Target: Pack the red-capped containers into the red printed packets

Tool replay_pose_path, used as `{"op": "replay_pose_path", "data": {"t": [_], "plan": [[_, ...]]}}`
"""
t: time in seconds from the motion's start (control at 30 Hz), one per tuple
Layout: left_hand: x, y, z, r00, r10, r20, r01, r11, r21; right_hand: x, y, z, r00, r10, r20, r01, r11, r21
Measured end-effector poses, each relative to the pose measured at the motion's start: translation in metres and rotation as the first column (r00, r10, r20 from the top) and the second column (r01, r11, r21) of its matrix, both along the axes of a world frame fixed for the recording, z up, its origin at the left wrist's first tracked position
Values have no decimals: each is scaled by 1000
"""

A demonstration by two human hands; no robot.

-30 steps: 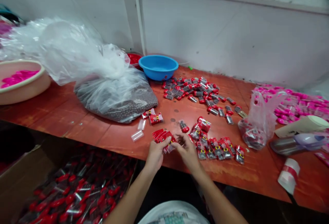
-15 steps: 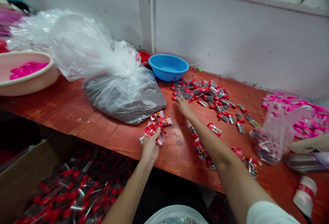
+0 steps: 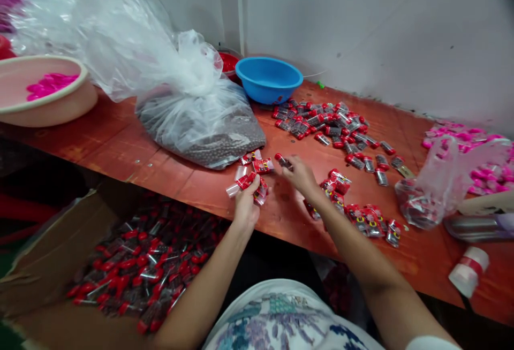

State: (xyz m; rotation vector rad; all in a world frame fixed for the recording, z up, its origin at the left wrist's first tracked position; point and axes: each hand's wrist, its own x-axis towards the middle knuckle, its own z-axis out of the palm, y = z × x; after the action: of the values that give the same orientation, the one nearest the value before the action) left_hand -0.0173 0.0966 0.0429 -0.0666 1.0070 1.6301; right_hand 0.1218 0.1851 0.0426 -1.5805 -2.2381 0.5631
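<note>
My left hand [image 3: 246,206] is closed on a few small clear packets with red printing [image 3: 262,191], just over the table's front edge. Between the fingers of my right hand [image 3: 302,176] is a small clear tube with a red cap and dark contents [image 3: 283,161], held a short way right of the packets. More flat printed packets [image 3: 263,166] lie just beyond my left hand. A pile of similar red-capped tubes [image 3: 321,122] spreads over the table behind my right hand. Filled red packets [image 3: 367,219] lie beside my right forearm.
A tied plastic bag of dark beads [image 3: 201,136] rests on the red-brown table [image 3: 120,149]. A blue basin [image 3: 270,85] stands behind it, a cream basin [image 3: 52,112] at left. Below is a cardboard box [image 3: 52,253] of red-capped tubes. A clear bag [image 3: 425,195] sits at right.
My right hand has come back from the tube pile toward my left hand with one tube in its fingers. My left hand still grips the packets. The view has tilted down.
</note>
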Motion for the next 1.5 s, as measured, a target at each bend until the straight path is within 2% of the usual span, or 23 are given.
{"op": "replay_pose_path", "data": {"t": [0.03,0.07,0.1,0.2,0.27,0.37,0.47,0.6,0.8,0.93,1.17,1.23,1.3,1.4,1.5], "plan": [[2,-1,1,1000,14,2,-14,1000,1,5,-24,3,979,28,-200,-26,1000,14],[5,-1,1,999,33,0,-33,999,0,10,-49,6,923,61,-381,-61,998,12],[8,-1,1,998,55,-4,-55,999,0,13,-72,8,871,57,-488,-65,998,-1],[21,-3,2,996,84,-10,-84,996,2,17,-125,9,800,-13,-600,-26,998,-55],[30,-5,4,999,50,-5,-50,999,13,19,-141,8,775,-80,-627,45,996,-72],[38,-11,9,998,-56,-3,56,998,39,24,-142,3,735,-154,-660,131,988,-84],[41,-19,15,991,-125,-41,126,991,49,34,-136,-2,681,-210,-702,164,977,-133],[44,-27,19,988,-104,-115,110,993,44,42,-139,-7,600,-283,-749,150,959,-242],[49,-30,23,986,-69,-150,75,997,36,46,-153,3,512,-299,-805,121,953,-277],[51,-32,24,986,-73,-150,78,997,28,48,-157,6,503,-280,-818,140,960,-242],[59,-36,27,984,-91,-153,102,993,61,47,-156,5,553,-235,-800,141,972,-187],[60,-37,27,981,-83,-173,95,993,66,47,-156,6,533,-246,-810,121,969,-215],[59,-37,27,978,-67,-200,85,993,85,48,-155,8,500,-268,-823,26,955,-295],[58,-38,27,970,-70,-234,102,986,129,50,-154,8,451,-326,-831,-122,900,-419],[57,-41,30,944,-167,-285,218,963,156,52,-153,5,422,-360,-832,-96,895,-436]]}}
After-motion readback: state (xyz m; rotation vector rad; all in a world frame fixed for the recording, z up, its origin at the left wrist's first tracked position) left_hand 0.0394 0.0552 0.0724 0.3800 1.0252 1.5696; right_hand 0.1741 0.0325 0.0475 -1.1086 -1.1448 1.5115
